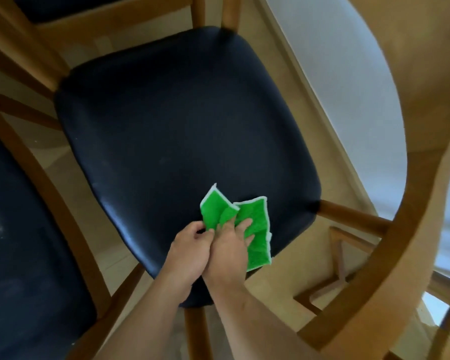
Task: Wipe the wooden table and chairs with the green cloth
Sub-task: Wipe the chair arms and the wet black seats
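Observation:
A green cloth (255, 229) with a white edge lies folded over the near right part of a dark blue padded chair seat (172, 131). My left hand (190, 250) pinches the cloth's left fold between thumb and fingers. My right hand (231, 245) sits right beside it, its fingers curled into the cloth's middle. The two hands touch each other above the seat's front edge. The chair's curved wooden back rail (390, 242) sweeps round on the right.
A second chair with a dark seat (18, 250) stands close on the left, its wooden frame nearly touching. A third chair (94, 14) shows at the top. Light wooden floor and a white wall (335, 61) lie beyond on the right.

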